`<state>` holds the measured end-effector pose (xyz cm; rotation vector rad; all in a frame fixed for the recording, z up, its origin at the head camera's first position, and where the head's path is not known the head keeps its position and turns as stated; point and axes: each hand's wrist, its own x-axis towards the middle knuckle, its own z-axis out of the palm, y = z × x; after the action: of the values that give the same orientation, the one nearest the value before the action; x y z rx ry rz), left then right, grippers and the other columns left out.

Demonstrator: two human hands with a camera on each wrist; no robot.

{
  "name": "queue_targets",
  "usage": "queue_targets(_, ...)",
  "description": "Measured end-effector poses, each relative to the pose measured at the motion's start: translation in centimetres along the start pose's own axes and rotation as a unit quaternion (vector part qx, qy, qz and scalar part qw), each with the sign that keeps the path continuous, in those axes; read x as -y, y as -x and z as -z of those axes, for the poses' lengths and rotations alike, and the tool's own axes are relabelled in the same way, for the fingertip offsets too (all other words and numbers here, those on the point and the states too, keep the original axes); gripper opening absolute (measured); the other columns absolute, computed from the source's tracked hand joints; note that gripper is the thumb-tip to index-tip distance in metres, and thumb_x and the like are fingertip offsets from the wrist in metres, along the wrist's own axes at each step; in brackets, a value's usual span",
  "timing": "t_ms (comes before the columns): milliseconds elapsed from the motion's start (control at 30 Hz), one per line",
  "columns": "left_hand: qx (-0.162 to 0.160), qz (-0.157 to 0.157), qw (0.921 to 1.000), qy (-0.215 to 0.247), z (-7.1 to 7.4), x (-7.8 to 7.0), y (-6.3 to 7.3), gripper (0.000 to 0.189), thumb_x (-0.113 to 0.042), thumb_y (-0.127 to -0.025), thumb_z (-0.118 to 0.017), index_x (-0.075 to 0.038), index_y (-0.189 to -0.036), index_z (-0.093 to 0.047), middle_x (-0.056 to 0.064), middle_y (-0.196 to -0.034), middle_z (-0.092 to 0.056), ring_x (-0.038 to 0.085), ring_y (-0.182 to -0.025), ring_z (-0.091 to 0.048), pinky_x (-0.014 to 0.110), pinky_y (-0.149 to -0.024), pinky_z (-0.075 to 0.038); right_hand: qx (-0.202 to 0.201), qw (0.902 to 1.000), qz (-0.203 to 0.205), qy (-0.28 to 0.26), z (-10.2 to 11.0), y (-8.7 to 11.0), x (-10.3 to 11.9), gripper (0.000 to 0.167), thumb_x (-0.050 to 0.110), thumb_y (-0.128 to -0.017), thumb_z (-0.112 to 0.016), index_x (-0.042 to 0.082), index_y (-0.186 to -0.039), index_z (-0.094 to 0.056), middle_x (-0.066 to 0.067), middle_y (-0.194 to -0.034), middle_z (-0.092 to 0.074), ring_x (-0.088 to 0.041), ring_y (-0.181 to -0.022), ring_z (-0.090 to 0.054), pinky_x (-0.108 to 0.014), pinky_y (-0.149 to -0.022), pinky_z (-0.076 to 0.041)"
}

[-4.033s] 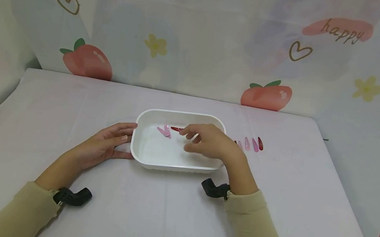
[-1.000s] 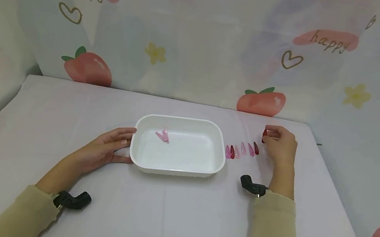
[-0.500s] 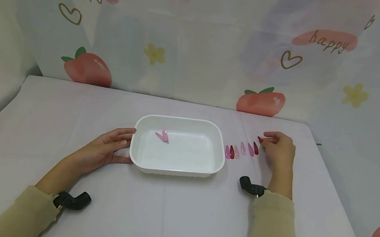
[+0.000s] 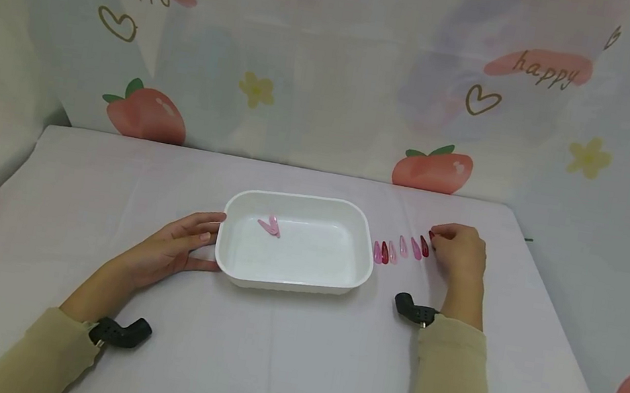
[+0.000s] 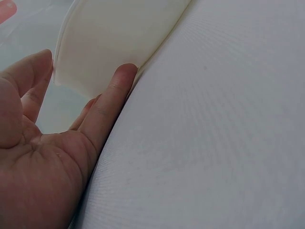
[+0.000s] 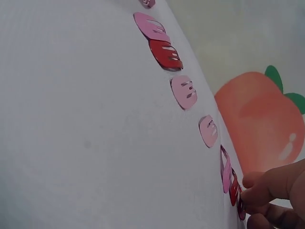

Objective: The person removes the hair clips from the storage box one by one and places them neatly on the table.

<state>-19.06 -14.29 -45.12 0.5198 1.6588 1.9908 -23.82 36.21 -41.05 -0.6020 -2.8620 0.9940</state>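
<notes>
At the right end of a row of snap hair clips, my right hand point(image 4: 460, 249) pinches a dark red hair clip point(image 6: 241, 206) down at the table surface. Beside it lies another red hair clip point(image 4: 424, 246), then pink ones such as the pale pink hair clip point(image 4: 403, 246), with a red one point(image 4: 385, 252) nearer the tray. My left hand point(image 4: 168, 247) rests with extended fingers against the left wall of the white tray point(image 4: 289, 284); in the left wrist view its fingertips touch the tray's side point(image 5: 109, 38). Pink hair clips point(image 4: 270, 225) lie inside the tray at its left.
A white cloth covers the table point(image 4: 266, 359). Behind it hangs a printed curtain point(image 4: 331, 90) with peaches and flowers. Black wrist cameras point(image 4: 119, 331) sit on both wrists.
My right hand took a red hair clip out of the tray and carried it to the right end of the row, then lowered it beside the last clip. My left hand stays at the tray.
</notes>
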Motion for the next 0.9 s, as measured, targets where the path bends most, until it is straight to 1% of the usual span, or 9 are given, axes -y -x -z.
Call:
queue_targets(100, 0.000, 0.002, 1.0000, -0.002, 0.0, 0.0, 0.0, 0.050, -0.012, -0.107, -0.043, -0.010, -0.156, -0.028, 0.023, -0.157, -0.027, 0.019, -0.135, -0.050, 0.048, -0.096, -0.054, -0.014, 0.9997, 0.012, -0.012, -0.1, 0.3, 0.7, 0.033, 0.018, -0.098, -0.052, 0.009, -0.126, -0.067, -0.018, -0.116, -0.063, -0.035, -0.108, -0.052, -0.045, -0.085, -0.046)
queue_targets(233, -0.001, 0.003, 1.0000, -0.002, 0.0, 0.0, 0.0, 0.051, -0.011, -0.107, -0.043, -0.009, -0.156, -0.027, 0.023, -0.157, -0.026, 0.020, -0.136, -0.049, 0.048, -0.096, -0.054, -0.034, 0.9955, 0.066, -0.059, -0.1, 1.2, 3.1, 0.033, 0.020, -0.098, -0.052, 0.010, -0.126, -0.067, -0.016, -0.115, -0.063, -0.031, -0.103, -0.055, -0.036, -0.076, -0.050)
queue_targets(333, 0.000, 0.002, 1.0000, 0.000, -0.1, -0.1, 0.0, 0.051, -0.011, -0.107, -0.042, -0.009, -0.156, -0.027, 0.024, -0.158, -0.026, 0.021, -0.136, -0.049, 0.049, -0.096, -0.054, -0.038, 0.9868, 0.124, -0.096, -0.3, 2.2, 5.4, 0.030, 0.020, -0.098, -0.055, 0.011, -0.123, -0.069, -0.013, -0.115, -0.066, -0.028, -0.101, -0.059, -0.033, -0.075, -0.053)
queue_targets(467, -0.003, 0.006, 0.9999, 0.009, -0.2, -0.2, 0.0, 0.050, -0.010, -0.107, -0.043, -0.009, -0.155, -0.028, 0.022, -0.157, -0.027, 0.021, -0.136, -0.049, 0.049, -0.096, -0.054, -0.029, 0.9694, 0.200, -0.140, -1.2, 3.7, 8.5, 0.024, 0.019, -0.098, -0.059, 0.012, -0.117, -0.071, -0.008, -0.112, -0.070, -0.022, -0.099, -0.062, -0.032, -0.077, -0.054)
queue_targets(533, -0.004, 0.008, 0.9999, 0.011, -0.2, -0.2, 0.1, 0.050, -0.010, -0.107, -0.043, -0.009, -0.155, -0.028, 0.021, -0.158, -0.027, 0.021, -0.136, -0.049, 0.049, -0.096, -0.054, -0.012, 0.9608, 0.233, -0.150, -1.9, 4.6, 9.9, 0.022, 0.019, -0.097, -0.061, 0.013, -0.116, -0.072, -0.006, -0.110, -0.070, -0.020, -0.098, -0.062, -0.032, -0.077, -0.055)
queue_targets(633, -0.003, 0.007, 0.9999, 0.009, -0.1, -0.1, 0.1, 0.051, -0.010, -0.107, -0.043, -0.008, -0.156, -0.026, 0.022, -0.159, -0.025, 0.020, -0.136, -0.049, 0.049, -0.096, -0.054, 0.036, 0.9508, 0.269, -0.149, -3.2, 6.2, 11.8, 0.021, 0.019, -0.097, -0.064, 0.014, -0.116, -0.071, -0.004, -0.109, -0.070, -0.020, -0.099, -0.062, -0.033, -0.078, -0.056)
queue_targets(767, -0.001, 0.005, 1.0000, 0.005, 0.0, 0.0, 0.1, 0.052, -0.010, -0.107, -0.043, -0.008, -0.156, -0.025, 0.023, -0.159, -0.024, 0.020, -0.136, -0.049, 0.049, -0.096, -0.054, 0.111, 0.9375, 0.304, -0.127, -5.2, 8.0, 13.7, 0.022, 0.017, -0.096, -0.066, 0.014, -0.117, -0.070, -0.004, -0.110, -0.070, -0.019, -0.101, -0.064, -0.037, -0.081, -0.057)
queue_targets(900, -0.002, 0.007, 0.9999, 0.009, -0.1, -0.1, 0.0, 0.052, -0.010, -0.107, -0.043, -0.007, -0.156, -0.024, 0.022, -0.159, -0.025, 0.020, -0.136, -0.048, 0.049, -0.096, -0.054, 0.163, 0.9225, 0.338, -0.090, -7.3, 9.2, 14.6, 0.024, 0.016, -0.095, -0.066, 0.015, -0.118, -0.071, -0.004, -0.115, -0.072, -0.017, -0.103, -0.065, -0.037, -0.085, -0.056)
